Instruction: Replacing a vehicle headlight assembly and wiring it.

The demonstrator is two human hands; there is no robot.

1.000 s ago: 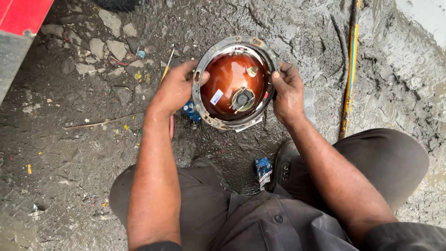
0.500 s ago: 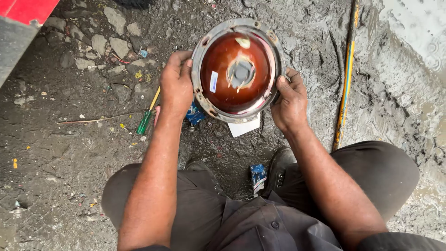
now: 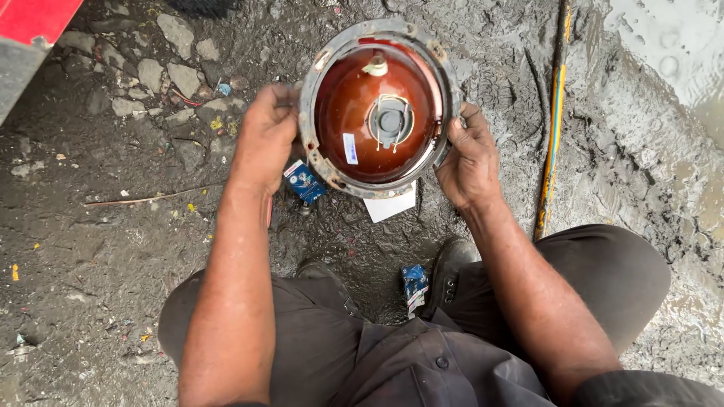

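Raised and turned since the earlier frame, round headlamp (image 3: 377, 113) sits back-side up between both hands, left hand (image 3: 265, 136) pinching its rusty rim, right hand (image 3: 469, 158) curled on the opposite edge, fingertips apparently tucked beneath, both equally near.

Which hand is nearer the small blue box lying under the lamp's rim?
Left. The left hand grips the headlamp just above the blue box; the right hand holds the opposite rim, farther away.
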